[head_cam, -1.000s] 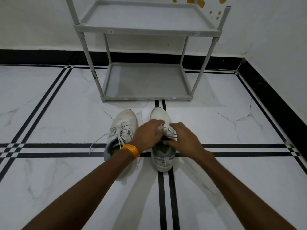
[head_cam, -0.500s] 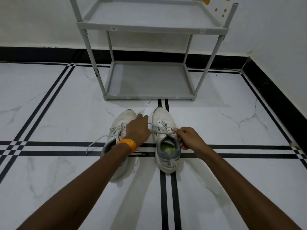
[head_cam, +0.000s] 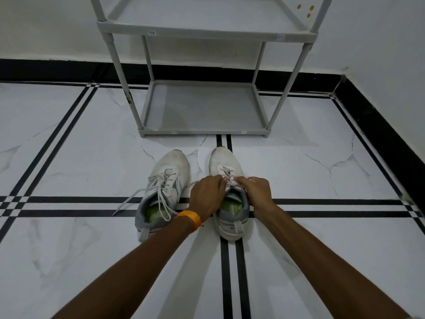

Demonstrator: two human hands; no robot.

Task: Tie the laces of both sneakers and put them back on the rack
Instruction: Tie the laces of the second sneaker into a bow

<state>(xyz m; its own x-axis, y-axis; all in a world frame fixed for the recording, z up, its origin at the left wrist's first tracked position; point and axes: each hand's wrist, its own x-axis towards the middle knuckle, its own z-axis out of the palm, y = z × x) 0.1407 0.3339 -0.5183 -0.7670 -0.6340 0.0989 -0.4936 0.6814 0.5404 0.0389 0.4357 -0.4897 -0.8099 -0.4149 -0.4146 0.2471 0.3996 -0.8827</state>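
Two white sneakers stand side by side on the floor, toes toward the rack. The left sneaker (head_cam: 164, 180) has loose laces; one end trails out to the left across the tiles. Over the right sneaker (head_cam: 227, 164) my left hand (head_cam: 207, 195) and my right hand (head_cam: 255, 192) meet at the tongue, each pinching its white laces (head_cam: 226, 176). The knot itself is hidden by my fingers. An orange band sits on my left wrist. The grey two-shelf rack (head_cam: 202, 132) stands just beyond the shoes, both shelves bare.
White marble floor with black stripe lines. A black skirting runs along the back wall and the right wall, which meet in a corner at the far right. Yellow spots mark the wall behind the rack's top shelf.
Half a second ago my hands were spread apart, pulling the right sneaker's laces taut sideways. Now both hands have come back together over the tongue.
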